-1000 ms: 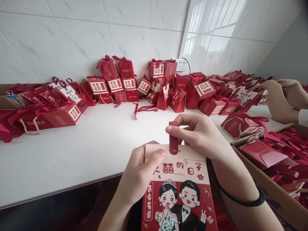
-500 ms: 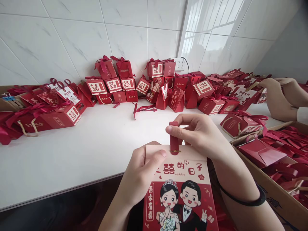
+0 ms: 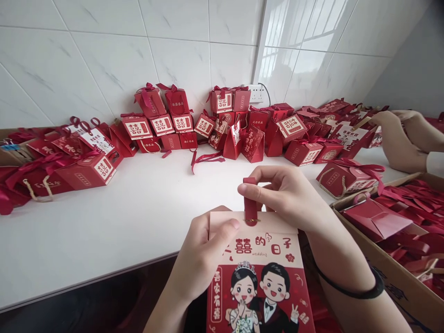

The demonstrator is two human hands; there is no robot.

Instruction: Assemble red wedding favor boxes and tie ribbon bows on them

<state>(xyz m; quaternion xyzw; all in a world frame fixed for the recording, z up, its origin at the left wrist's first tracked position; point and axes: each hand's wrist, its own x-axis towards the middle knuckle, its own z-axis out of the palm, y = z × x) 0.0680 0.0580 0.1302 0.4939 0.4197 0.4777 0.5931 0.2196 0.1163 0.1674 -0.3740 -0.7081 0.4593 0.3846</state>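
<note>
Upright in front of me is a red and cream wedding gift bag (image 3: 256, 249), printed with a cartoon couple and lettering. My left hand (image 3: 206, 252) is closed on its upper left edge, thumb on the cream front and the other fingers behind. A red strap handle (image 3: 250, 203) stands up from the middle of the top, with a thin gold tie at its base. My right hand (image 3: 280, 192) pinches this handle near its top between thumb and forefinger. The remaining right fingers curl behind the handle, partly hidden. The bag's bottom runs out of view.
Red gift boxes (image 3: 138, 127) with ribbons stand stacked along the tiled wall on the white table (image 3: 138, 222). A loose ribbon (image 3: 208, 158) lies before them. At right is a cardboard carton (image 3: 354, 226) of red boxes; beyond it, another person's hands (image 3: 398, 134) hold something.
The view has shifted slightly. Both hands keep the same grip on the gift bag and its handle, with no other clear difference.
</note>
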